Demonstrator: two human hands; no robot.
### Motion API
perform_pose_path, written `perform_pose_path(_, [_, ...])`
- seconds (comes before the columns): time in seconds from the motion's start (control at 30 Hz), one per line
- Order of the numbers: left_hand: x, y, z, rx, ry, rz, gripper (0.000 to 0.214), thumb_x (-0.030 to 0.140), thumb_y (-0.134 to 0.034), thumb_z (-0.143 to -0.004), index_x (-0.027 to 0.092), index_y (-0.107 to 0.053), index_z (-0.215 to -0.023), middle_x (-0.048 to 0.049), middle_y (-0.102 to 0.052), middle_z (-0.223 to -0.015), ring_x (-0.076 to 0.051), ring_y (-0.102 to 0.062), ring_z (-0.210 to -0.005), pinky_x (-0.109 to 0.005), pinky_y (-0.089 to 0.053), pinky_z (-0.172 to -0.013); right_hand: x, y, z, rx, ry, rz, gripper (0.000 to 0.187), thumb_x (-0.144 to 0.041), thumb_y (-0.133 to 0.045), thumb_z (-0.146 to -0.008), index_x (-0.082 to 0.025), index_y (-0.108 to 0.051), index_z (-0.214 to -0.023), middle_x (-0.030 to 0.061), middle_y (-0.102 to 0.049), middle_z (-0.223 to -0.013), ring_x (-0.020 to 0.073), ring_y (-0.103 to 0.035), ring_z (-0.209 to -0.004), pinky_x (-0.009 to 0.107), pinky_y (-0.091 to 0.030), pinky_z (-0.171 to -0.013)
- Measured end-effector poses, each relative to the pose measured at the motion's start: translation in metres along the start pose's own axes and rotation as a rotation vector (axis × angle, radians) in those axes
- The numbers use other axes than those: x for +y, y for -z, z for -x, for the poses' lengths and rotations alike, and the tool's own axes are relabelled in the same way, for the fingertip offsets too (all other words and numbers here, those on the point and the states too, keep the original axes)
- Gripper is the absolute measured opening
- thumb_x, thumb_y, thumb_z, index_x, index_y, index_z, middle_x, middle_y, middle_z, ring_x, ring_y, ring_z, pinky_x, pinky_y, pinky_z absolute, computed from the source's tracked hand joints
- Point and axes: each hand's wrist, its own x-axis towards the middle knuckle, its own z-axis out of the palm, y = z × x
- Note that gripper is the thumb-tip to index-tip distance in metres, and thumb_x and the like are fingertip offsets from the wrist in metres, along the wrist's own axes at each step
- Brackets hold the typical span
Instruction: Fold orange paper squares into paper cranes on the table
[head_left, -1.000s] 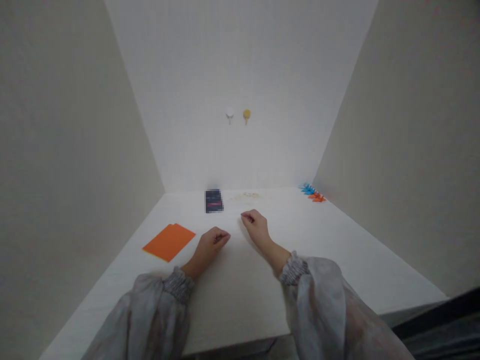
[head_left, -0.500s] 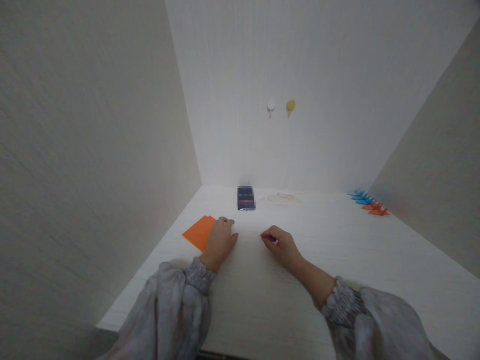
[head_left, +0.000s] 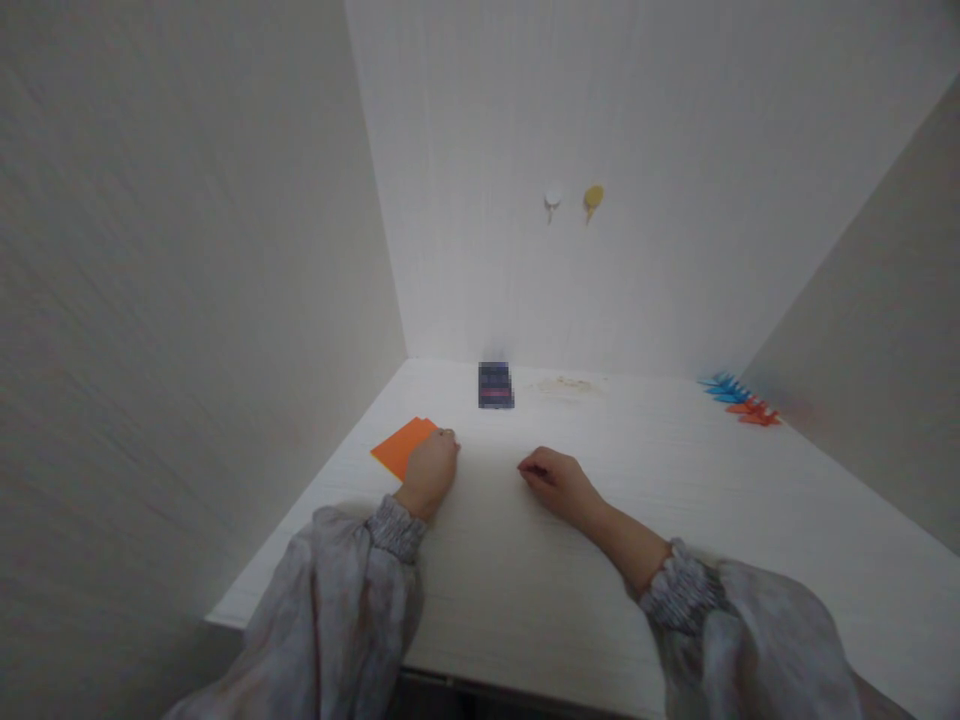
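Orange square paper [head_left: 397,447], at least two sheets overlapping with a thin yellow edge, lies on the left part of the white table. My left hand [head_left: 433,465] rests over the right side of this paper with its fingers curled in. Its fingertips are hidden, so whether they grip a sheet or something else cannot be made out. To the right, apart from the paper, my right hand [head_left: 556,480] is closed above the table, thumb against the bent fingers. Nothing shows between them.
A dark, pixelated box-like object [head_left: 496,386] stands by the back wall. Folded blue paper pieces [head_left: 726,388] and orange-red ones [head_left: 754,411] line up at the right wall. A white hook [head_left: 553,201] and a yellow hook [head_left: 593,197] are on the back wall.
My left hand's spread thumb and fingers have curled in, and the hand has drawn slightly left over the orange paper. My right hand stays nearly in place, fingers closed. The view has shifted slightly.
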Motion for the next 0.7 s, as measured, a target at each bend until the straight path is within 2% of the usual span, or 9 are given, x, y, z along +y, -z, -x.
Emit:
perform_pose_path(0.23, [-0.002,0.0,-0.003,0.013,0.024,-0.021,0.025,0.008,-0.028,-0.082,0.007,-0.052,-0.09,-0.0155,-0.058,-0.089,-0.021,-0.056,-0.086,-0.029,-0.041,-0.073,-0.001,0.002,0.001,-0.025,0.006,-0.001,0.014,-0.016,-0.049,-0.074,-0.018,-0.062,-0.077,0.0034,-0.061,-0.073,0.0136,-0.055,-0.066,0.024,-0.043,-0.06])
perform_pose_path(0.47, [0.005,0.006,-0.002,0.038,0.062,-0.017,0.023,0.016,-0.031,-0.084,0.009,-0.052,-0.089,-0.0137,-0.059,-0.09,-0.02,-0.057,-0.083,-0.029,-0.042,-0.071,-0.005,0.004,0.0,-0.04,-0.01,-0.006,0.015,-0.015,-0.048,-0.074,-0.019,-0.062,-0.076,0.0028,-0.061,-0.073,0.0137,-0.055,-0.067,0.025,-0.044,-0.061])
perform_pose_path(0.6, [0.021,0.01,0.004,0.047,-0.017,0.009,0.022,0.025,-0.033,-0.085,0.014,-0.052,-0.086,-0.0093,-0.059,-0.089,-0.019,-0.058,-0.081,-0.029,-0.042,-0.068,-0.003,0.002,0.0,-0.019,-0.011,-0.02,0.014,-0.015,-0.048,-0.075,-0.018,-0.061,-0.076,0.0031,-0.06,-0.073,0.0136,-0.055,-0.067,0.025,-0.044,-0.062])
perform_pose_path(0.7, [0.035,0.009,0.011,0.041,-0.158,0.081,0.024,0.026,-0.032,-0.086,0.014,-0.053,-0.088,-0.0088,-0.061,-0.083,-0.019,-0.058,-0.077,-0.028,-0.042,-0.067,-0.001,0.001,0.0,0.031,-0.012,-0.036,0.014,-0.014,-0.048,-0.075,-0.019,-0.059,-0.083,0.0032,-0.057,-0.075,0.0135,-0.054,-0.068,0.026,-0.045,-0.062])
